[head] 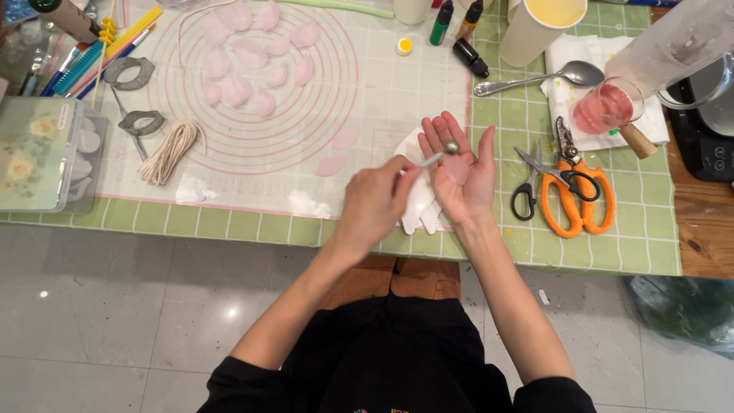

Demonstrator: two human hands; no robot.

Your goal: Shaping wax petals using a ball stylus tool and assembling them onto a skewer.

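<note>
I see my right hand (457, 164) held palm up over the desk (642, 229), fingers spread open, with a pale pink petal (456, 169) lying flat on the palm. My left hand (375, 203) is closed around the thin handle of a ball-tipped tool (451, 147), whose small metal ball rests against the upper edge of the petal near the base of the fingers. Beneath both hands lies a white glove (423, 205), partly hidden by them.

To the left, a white mat (367, 84) with pink rings carries many more pink petals (252, 57), and two loose ones (336, 153) lie near its lower right. A coil of cord (170, 151) and two grey cutters (130, 73) sit further left, beside a clear plastic box (34, 153). Just right of my open hand are black-handled scissors (535, 180) and orange-handled shears (577, 191), touching one another. Beyond them a metal spoon (535, 79) lies on a paper towel (650, 122) beside a small glass of pink liquid (608, 107). Small dye bottles (455, 27) stand at the far edge.
</note>
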